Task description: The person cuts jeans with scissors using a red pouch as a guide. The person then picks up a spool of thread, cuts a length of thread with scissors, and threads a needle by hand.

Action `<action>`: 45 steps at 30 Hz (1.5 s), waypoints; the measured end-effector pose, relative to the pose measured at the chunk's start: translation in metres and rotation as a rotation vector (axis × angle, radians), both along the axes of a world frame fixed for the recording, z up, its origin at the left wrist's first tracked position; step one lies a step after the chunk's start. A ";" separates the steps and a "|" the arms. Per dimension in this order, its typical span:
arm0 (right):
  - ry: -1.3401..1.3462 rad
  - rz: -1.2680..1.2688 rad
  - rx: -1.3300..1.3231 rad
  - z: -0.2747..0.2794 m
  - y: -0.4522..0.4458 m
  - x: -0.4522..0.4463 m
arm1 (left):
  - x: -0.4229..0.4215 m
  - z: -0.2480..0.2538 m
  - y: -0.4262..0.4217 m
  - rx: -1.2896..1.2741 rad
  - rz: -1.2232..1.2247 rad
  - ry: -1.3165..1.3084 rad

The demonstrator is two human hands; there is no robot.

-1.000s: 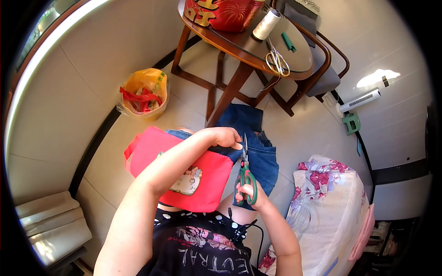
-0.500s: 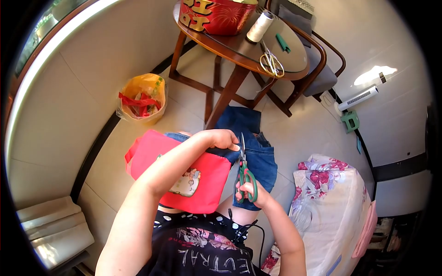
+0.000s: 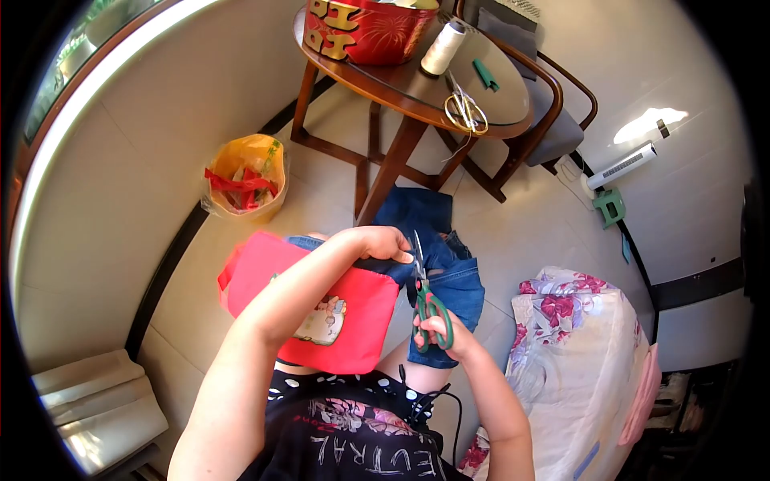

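Note:
Green-handled scissors are in my right hand, its fingers through the loops. Their blades point away from me and are slightly apart, at the edge of the blue denim. My left hand pinches a dark fold of the denim beside the blade tips. Draped over my lap, the denim runs on toward the floor near the table leg. A red fabric bag with a cartoon print lies over my left thigh, partly covered by my left forearm.
Ahead, a round wooden table holds a red bucket, a thread cone, gold-handled scissors and a green clip-like piece. A yellow bag with scraps stands left; a floral-covered cushioned seat is right.
The view has shifted slightly. Both hands keep nearly the same place at the denim, and the scissor blades look a little wider apart.

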State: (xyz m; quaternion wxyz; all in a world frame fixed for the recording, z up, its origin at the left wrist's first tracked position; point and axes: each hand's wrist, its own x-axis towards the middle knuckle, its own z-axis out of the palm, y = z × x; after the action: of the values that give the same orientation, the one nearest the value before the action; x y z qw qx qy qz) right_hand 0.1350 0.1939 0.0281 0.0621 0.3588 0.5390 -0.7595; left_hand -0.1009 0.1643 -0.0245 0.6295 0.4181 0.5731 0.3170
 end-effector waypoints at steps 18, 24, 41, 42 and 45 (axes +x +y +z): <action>-0.539 0.000 1.653 0.169 0.204 -0.171 | -0.002 0.014 0.005 0.072 -0.502 0.367; -0.333 0.060 1.767 0.121 0.269 -0.215 | -0.001 -0.011 0.010 0.263 -0.502 0.326; 0.028 0.651 1.825 -0.038 0.059 0.021 | 0.003 0.011 -0.014 0.385 -0.342 0.695; 0.011 0.502 1.858 -0.041 0.071 0.023 | 0.008 0.021 -0.025 0.392 -0.191 0.833; -0.278 -0.011 1.940 -0.040 0.132 0.046 | 0.012 0.067 -0.069 0.726 0.178 0.929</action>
State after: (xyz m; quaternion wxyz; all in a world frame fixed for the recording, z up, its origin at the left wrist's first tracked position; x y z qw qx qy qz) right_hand 0.1814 0.3260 -0.0122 -0.2004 0.3429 0.9157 0.0618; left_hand -0.0892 0.0954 0.0425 0.1008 0.6517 0.6764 0.3281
